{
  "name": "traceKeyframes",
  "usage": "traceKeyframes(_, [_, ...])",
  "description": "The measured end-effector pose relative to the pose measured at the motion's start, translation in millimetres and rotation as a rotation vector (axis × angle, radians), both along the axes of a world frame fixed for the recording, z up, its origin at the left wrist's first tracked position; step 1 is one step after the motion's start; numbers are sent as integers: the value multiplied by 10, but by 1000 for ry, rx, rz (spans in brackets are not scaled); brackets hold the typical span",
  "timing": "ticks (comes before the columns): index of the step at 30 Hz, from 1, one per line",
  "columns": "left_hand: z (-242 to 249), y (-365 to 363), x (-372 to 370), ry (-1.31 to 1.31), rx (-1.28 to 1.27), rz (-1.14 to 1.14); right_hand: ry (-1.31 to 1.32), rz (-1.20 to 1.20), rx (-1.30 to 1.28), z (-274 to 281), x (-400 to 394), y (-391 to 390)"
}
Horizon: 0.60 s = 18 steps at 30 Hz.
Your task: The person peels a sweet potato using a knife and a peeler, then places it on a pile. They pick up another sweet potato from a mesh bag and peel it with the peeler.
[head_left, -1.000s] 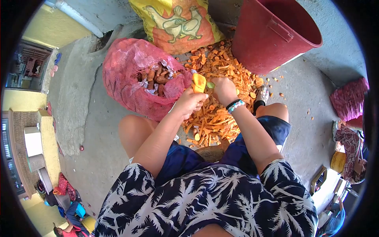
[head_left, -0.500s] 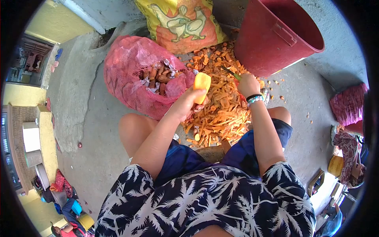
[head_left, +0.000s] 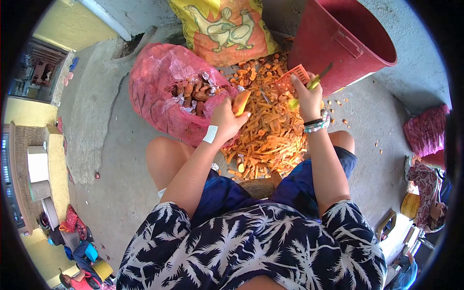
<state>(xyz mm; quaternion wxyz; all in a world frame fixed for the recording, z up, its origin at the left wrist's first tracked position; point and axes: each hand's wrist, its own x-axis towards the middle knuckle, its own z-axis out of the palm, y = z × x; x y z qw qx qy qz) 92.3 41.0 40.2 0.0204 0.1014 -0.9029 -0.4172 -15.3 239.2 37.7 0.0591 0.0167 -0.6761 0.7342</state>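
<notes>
My left hand [head_left: 227, 121] is wrapped round a peeled orange root [head_left: 240, 102], with a white patch on the wrist. To the right, my right hand [head_left: 308, 100] grips a knife [head_left: 316, 81] by its yellow-green handle, the dark blade pointing up and right. A flat orange slotted tool [head_left: 292, 79] also shows at the fingers of that hand. Beneath both hands lies a heap of orange peelings [head_left: 270, 130]. At the left, a pink mesh sack [head_left: 154, 96] stands open with brown unpeeled roots [head_left: 195, 94] inside.
A red bin [head_left: 321, 53] stands behind the heap at the right. A yellow and orange sack [head_left: 229, 34] with chicken drawings is beside it. A pink sack [head_left: 425, 130] lies at the far right. Other people are at both lower edges, one in red [head_left: 79, 281].
My left hand has turned over and moved slightly left and down with the root. My right hand has turned; the knife now points up and right, and the orange tool has come into view.
</notes>
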Motion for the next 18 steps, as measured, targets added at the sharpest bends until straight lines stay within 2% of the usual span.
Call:
traceKeyframes(1, [10,6,-5,-52,-103,7,-62,77,-41,60,54,6])
traceKeyframes(4, [-123,-1,-18,18,-83,-64,-96,161,-121,58,303,-166])
traceKeyframes(6, [-95,40,-10,-39,-77,-97,-2,185,126,60,398,-222])
traceKeyframes(8, [-56,95,1,-96,-70,-138,94,104,95,12,290,-224])
traceKeyframes(10, [-45,144,34,-62,-177,-159,367,-292,545,-44,-5,-44])
traceKeyframes(12, [-49,144,69,-9,-143,-168,161,-438,446,-151,-275,175])
traceKeyframes(13, [-58,126,66,43,-109,-174,163,-440,441,-195,-302,195])
traceKeyframes(14, [-116,112,56,44,-110,-173,82,-384,239,-247,-307,221])
traceKeyframes(15, [-144,111,30,69,138,-159,2,-324,39,-222,-287,212])
traceKeyframes(16, [-169,106,5,93,387,-143,11,-286,51,-217,-252,165])
traceKeyframes(17, [-185,58,-30,-168,469,-83,-17,-234,-4,-213,-203,126])
traceKeyframes(18, [-162,53,-44,-165,471,-79,-45,-182,-59,-160,-140,75])
